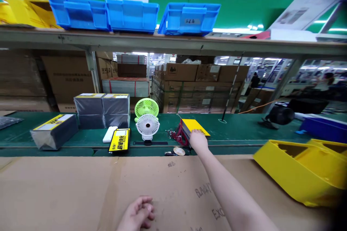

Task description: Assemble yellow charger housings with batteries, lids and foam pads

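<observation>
Big stuff 1st: cardboard sheet [67, 195] below/nearer than RH fingers, under the LH; green bench [238, 128] beyond it, running both sides of RH fingers. Yellow bin [287, 173] well off to R of them; wrapped blocks [103, 112] far to L, past green fan [143, 104] & white fan [148, 126]. Yellow-topped stack [195, 125] right at RH fingertips, mostly beyond them, lying on bench. Yellow-black box [119, 140] L of RH fingers & beyond LH, w/ white slab [110, 134] just beside. Step in hand, my read: RH [198, 140] at contact/grasp stage on stack's near end, no lift visible. Next move calls for firm thumb-vs-fingers hold on opp. sides, kept level so layers don't slide, & clear of wires. RH fingers: bent down over near end, touching yellow top; tips + thumb mostly hidden, so can't tell how wide open or if grip is closed. LH [137, 213]: fingers loosely curled, part open, small gap to thumb, nothing seen in it; hangs over cardboard, nearer & L of RH. Red wires [180, 135] bunched just L of RH fingers, against stack's side. Round disc [179, 151] smallest, L & a bit nearer than RH fingers.
</observation>
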`<state>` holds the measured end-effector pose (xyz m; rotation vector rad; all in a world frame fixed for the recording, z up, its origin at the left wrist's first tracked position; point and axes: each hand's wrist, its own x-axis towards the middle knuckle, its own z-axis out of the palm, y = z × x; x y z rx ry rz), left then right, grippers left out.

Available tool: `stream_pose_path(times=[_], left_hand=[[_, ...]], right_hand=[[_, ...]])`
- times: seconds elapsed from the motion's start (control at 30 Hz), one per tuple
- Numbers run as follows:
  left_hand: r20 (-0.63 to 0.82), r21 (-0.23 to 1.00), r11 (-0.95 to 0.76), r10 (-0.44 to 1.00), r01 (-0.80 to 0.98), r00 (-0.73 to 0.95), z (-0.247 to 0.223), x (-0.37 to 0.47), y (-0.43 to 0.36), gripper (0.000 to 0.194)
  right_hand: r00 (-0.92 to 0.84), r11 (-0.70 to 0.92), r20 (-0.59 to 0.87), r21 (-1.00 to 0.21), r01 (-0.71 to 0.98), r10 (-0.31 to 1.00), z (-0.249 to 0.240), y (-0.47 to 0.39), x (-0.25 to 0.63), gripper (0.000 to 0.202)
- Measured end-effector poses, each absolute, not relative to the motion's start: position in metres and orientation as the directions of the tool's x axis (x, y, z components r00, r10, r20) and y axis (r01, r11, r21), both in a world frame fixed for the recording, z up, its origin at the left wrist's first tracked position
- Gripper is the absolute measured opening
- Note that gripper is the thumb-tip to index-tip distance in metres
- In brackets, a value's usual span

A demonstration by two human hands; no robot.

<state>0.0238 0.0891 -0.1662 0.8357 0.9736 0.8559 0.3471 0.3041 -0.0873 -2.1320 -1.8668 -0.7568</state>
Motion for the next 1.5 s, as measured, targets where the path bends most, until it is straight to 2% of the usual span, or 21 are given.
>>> stream_pose_path(times=[0.17, 0.53, 0.7, 1.0, 1.3, 1.4, 1.5], left_hand=[[-0.36, 0.868, 0.438, 0.879, -0.232, 0.313, -0.168, 0.027, 0.092, 0.072], [-0.313, 0.903, 0.377, 0.906, -0.207, 0.285, -0.197, 0.028, 0.097, 0.067], [-0.333, 0.896, 0.396, 0.899, -0.203, 0.285, -0.191, 0.028, 0.097, 0.067], [-0.335, 0.894, 0.402, 0.893, -0.198, 0.3, -0.168, 0.027, 0.091, 0.055], [-0.28, 0.917, 0.344, 0.915, -0.2, 0.289, -0.162, 0.023, 0.084, 0.043], [-0.261, 0.923, 0.329, 0.916, -0.199, 0.306, -0.162, 0.02, 0.082, 0.043], [-0.238, 0.93, 0.314, 0.911, -0.193, 0.337, -0.16, 0.017, 0.08, 0.05]], right_hand=[[0.071, -0.185, 0.504, 0.181, 0.966, 0.861, -0.087, 0.3, 0.343, 0.025], [0.076, -0.197, 0.513, 0.186, 0.963, 0.855, -0.085, 0.304, 0.338, 0.026], [0.078, -0.204, 0.524, 0.188, 0.961, 0.848, -0.086, 0.306, 0.337, 0.024], [-0.018, -0.14, 0.555, 0.241, 0.96, 0.832, -0.086, 0.288, 0.33, 0.022], [-0.179, 0.02, 0.616, 0.256, 0.966, 0.767, -0.077, 0.224, 0.324, 0.02], [-0.269, 0.141, 0.711, 0.235, 0.962, 0.65, -0.069, 0.183, 0.307, 0.022], [-0.365, 0.421, 0.851, 0.194, 0.886, 0.378, -0.065, 0.133, 0.276, 0.026]])
